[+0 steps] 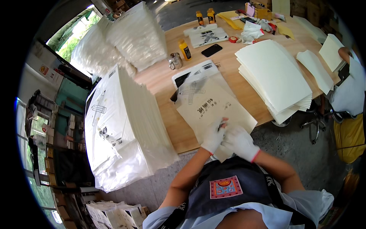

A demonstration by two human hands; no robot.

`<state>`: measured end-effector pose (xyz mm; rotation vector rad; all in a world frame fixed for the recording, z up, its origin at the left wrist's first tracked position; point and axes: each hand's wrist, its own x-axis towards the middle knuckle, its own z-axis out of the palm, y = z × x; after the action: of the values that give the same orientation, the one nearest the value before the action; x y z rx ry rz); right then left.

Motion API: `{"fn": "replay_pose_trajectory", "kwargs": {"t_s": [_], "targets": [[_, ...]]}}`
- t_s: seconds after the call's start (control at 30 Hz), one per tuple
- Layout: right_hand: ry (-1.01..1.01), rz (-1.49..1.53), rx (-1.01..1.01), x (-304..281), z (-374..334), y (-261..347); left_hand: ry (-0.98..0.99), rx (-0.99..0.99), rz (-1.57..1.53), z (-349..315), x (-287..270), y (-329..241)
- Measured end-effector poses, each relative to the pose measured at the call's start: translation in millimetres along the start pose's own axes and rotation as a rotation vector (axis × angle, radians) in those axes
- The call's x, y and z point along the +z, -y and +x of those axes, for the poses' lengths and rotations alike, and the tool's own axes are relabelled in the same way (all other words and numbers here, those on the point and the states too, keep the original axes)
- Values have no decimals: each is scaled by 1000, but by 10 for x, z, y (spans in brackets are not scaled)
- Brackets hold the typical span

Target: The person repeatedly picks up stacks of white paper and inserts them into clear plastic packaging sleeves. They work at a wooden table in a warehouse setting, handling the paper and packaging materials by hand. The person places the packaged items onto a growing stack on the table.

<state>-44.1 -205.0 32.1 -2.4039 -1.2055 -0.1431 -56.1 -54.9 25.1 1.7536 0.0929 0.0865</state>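
Note:
A printed clear bag [207,103] with cream drawing paper in it lies slanted over the near edge of the table. My left hand [213,138], in a white glove with some fingertips bare, is closed on the bag's near end. Close beside it, my right hand [241,144], gloved too and slightly blurred, is closed at the same end; its fingertips are partly hidden by the left hand. A pale corner [223,154] of the packet hangs below the hands. Under the far end lie more printed white bags [194,72].
Left stands a tall stack of packed paper [114,126]; big plastic-wrapped bundles [139,36] are behind it. A loose paper stack [274,76] lies right. Beyond are a metal pot [175,61], an orange bottle [185,49] and a phone [212,50]. Another person [349,87] sits far right.

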Motion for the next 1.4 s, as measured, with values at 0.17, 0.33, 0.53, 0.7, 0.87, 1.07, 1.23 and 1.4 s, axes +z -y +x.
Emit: {"fn": "replay_pose_trajectory", "kwargs": {"t_s": [0.17, 0.33, 0.53, 0.7, 0.87, 1.07, 1.23, 1.4], "targets": [[-251, -255, 319, -20, -336, -128, 111, 349, 437, -595, 4, 203], [262, -297, 557, 154, -401, -566, -320, 321, 1021, -873, -598, 838], [439, -262, 366, -463, -530, -41, -522, -321, -103, -1411, -616, 453], [959, -33, 389, -618, -909, 178, 70, -455, -143, -2039, -739, 197], [608, -120, 166, -331, -728, 25, -37, 12, 289, -1483, -675, 193], [996, -140, 334, -467, -857, -169, -2, -261, 629, -1899, -876, 912], [545, -20, 508, 27, -1143, -852, -291, -554, -199, -1795, -860, 1201], [199, 1118, 958, 431, -753, -1020, -275, -342, -11, -1129, -663, 1054]]}}
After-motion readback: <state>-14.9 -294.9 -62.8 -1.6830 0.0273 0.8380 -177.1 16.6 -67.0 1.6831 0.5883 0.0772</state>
